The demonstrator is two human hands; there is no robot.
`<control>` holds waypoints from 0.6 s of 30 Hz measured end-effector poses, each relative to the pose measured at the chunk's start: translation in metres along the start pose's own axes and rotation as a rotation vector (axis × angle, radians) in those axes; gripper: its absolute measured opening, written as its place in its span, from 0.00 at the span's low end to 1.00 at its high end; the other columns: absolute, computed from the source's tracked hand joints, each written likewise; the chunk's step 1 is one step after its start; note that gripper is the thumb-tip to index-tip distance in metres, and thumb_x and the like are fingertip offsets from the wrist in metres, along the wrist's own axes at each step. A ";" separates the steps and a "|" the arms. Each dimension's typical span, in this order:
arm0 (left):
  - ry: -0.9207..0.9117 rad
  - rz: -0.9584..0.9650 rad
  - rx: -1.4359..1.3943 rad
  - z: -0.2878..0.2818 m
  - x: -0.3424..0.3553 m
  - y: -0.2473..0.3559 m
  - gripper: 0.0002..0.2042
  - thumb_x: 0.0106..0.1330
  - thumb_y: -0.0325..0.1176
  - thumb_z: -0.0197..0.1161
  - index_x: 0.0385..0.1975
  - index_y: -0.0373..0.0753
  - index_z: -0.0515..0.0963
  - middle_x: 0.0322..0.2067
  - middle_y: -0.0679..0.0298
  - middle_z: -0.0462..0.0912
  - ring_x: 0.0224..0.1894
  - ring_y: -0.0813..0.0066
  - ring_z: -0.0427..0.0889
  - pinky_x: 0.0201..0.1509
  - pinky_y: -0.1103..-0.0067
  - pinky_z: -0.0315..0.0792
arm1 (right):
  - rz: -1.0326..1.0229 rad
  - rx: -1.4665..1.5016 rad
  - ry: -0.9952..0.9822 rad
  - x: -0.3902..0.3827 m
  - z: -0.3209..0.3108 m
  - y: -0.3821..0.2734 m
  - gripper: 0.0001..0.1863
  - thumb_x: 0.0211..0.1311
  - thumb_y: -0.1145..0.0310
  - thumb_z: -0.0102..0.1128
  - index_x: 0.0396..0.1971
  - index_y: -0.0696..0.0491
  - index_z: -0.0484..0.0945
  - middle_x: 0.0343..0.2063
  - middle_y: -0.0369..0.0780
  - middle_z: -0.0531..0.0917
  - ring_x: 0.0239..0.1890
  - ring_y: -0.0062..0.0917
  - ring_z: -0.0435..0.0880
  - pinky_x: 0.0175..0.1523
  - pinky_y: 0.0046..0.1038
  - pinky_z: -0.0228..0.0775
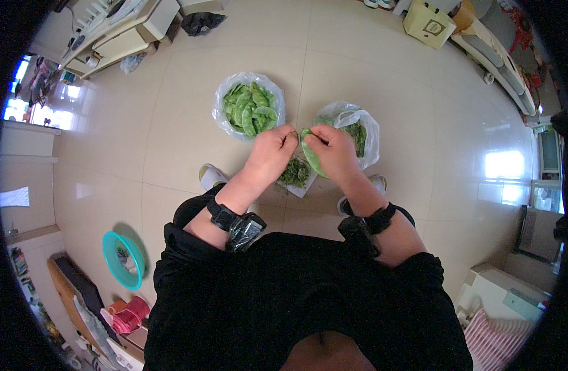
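Between the thumb and fingers of my right hand (338, 153) is a flat green bean pod (310, 154), its upper end toward my left hand. My left hand (270, 153) is closed in a pinch close to that end; what it pinches, if anything, is too small to make out. Beyond my left hand stands a container lined with a clear plastic bag (218, 111), full of flat green pods (250, 111). Another clear plastic bag (372, 139) with green pods sits behind my right hand, partly hidden. Below my hands lies a pile of green trimmings (294, 172) on a pale sheet (307, 185).
My shoes (211, 177) flank the trimmings on the tiled floor (333, 74). A turquoise basin (115, 281) and a pink container (131, 314) stand at left. A black plastic bag (202, 23) lies far left, near a white cabinet (123, 40). A yellow bag (427, 25) stands far right.
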State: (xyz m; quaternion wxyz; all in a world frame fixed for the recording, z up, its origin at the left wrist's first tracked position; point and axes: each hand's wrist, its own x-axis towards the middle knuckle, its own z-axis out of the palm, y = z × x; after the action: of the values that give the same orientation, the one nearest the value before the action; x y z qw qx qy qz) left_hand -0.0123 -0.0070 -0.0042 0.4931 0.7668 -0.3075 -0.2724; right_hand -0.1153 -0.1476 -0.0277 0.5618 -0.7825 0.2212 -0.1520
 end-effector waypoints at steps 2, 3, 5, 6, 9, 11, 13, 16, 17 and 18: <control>-0.010 0.037 0.008 -0.001 0.000 0.000 0.11 0.70 0.31 0.51 0.26 0.33 0.72 0.19 0.59 0.72 0.22 0.70 0.72 0.29 0.74 0.68 | 0.061 0.058 0.004 0.002 -0.002 0.002 0.12 0.60 0.66 0.65 0.35 0.61 0.81 0.25 0.44 0.86 0.28 0.25 0.84 0.36 0.29 0.75; -0.015 0.055 0.012 -0.001 0.000 -0.001 0.13 0.71 0.32 0.50 0.24 0.34 0.72 0.17 0.66 0.71 0.21 0.78 0.71 0.26 0.78 0.67 | 0.090 0.094 0.008 0.004 -0.003 0.002 0.12 0.61 0.66 0.65 0.35 0.61 0.82 0.25 0.43 0.86 0.28 0.23 0.84 0.36 0.28 0.75; -0.030 0.058 0.027 -0.002 0.000 -0.002 0.12 0.71 0.31 0.50 0.23 0.34 0.72 0.17 0.66 0.71 0.21 0.79 0.71 0.26 0.78 0.66 | 0.102 0.097 0.025 0.006 -0.005 0.003 0.12 0.61 0.66 0.65 0.35 0.61 0.82 0.24 0.41 0.85 0.28 0.21 0.82 0.35 0.27 0.74; -0.034 0.065 0.035 -0.003 -0.001 -0.003 0.12 0.70 0.31 0.50 0.23 0.34 0.71 0.17 0.66 0.71 0.21 0.79 0.70 0.26 0.78 0.66 | 0.100 0.110 0.034 0.007 -0.007 0.003 0.11 0.61 0.66 0.65 0.34 0.60 0.82 0.23 0.40 0.85 0.27 0.20 0.81 0.35 0.27 0.73; -0.052 0.052 0.012 -0.003 -0.001 -0.004 0.11 0.68 0.30 0.51 0.23 0.34 0.71 0.17 0.67 0.71 0.21 0.79 0.70 0.26 0.78 0.66 | 0.130 0.176 0.084 0.010 -0.010 0.005 0.12 0.61 0.65 0.65 0.35 0.60 0.82 0.22 0.36 0.83 0.26 0.17 0.79 0.34 0.25 0.71; -0.084 0.077 0.029 -0.005 -0.002 -0.004 0.11 0.67 0.30 0.51 0.23 0.34 0.71 0.17 0.67 0.70 0.21 0.79 0.70 0.26 0.78 0.66 | 0.120 0.206 0.125 0.011 -0.012 0.008 0.12 0.62 0.65 0.65 0.34 0.61 0.82 0.22 0.35 0.83 0.26 0.16 0.77 0.34 0.24 0.70; -0.123 0.067 0.043 -0.006 -0.003 -0.003 0.10 0.66 0.30 0.52 0.23 0.34 0.71 0.16 0.67 0.70 0.21 0.80 0.70 0.26 0.78 0.66 | 0.149 0.251 0.161 0.013 -0.014 0.009 0.12 0.62 0.65 0.64 0.34 0.60 0.82 0.24 0.34 0.83 0.27 0.15 0.77 0.35 0.23 0.69; -0.188 0.016 0.065 -0.006 -0.003 -0.001 0.10 0.66 0.30 0.52 0.23 0.34 0.71 0.17 0.67 0.70 0.21 0.80 0.70 0.26 0.78 0.67 | 0.225 0.377 0.196 0.017 -0.017 0.006 0.09 0.65 0.67 0.62 0.35 0.59 0.82 0.28 0.34 0.84 0.29 0.14 0.76 0.36 0.20 0.68; -0.205 0.010 0.075 -0.006 -0.003 -0.001 0.10 0.65 0.31 0.52 0.23 0.34 0.71 0.17 0.67 0.70 0.21 0.80 0.70 0.26 0.78 0.67 | 0.253 0.444 0.204 0.017 -0.018 0.004 0.08 0.66 0.68 0.60 0.36 0.57 0.82 0.30 0.34 0.85 0.28 0.13 0.76 0.36 0.19 0.68; -0.223 0.003 0.084 -0.006 -0.003 0.000 0.10 0.65 0.31 0.53 0.22 0.34 0.71 0.17 0.67 0.70 0.21 0.80 0.70 0.26 0.78 0.67 | 0.318 0.504 0.223 0.016 -0.020 0.001 0.07 0.68 0.69 0.58 0.38 0.56 0.82 0.32 0.34 0.86 0.28 0.13 0.75 0.37 0.17 0.67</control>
State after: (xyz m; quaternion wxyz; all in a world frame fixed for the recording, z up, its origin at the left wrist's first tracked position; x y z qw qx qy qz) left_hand -0.0102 -0.0010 -0.0019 0.4238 0.7512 -0.3727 -0.3423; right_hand -0.1111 -0.1721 -0.0223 0.7269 -0.5528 0.3565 -0.1970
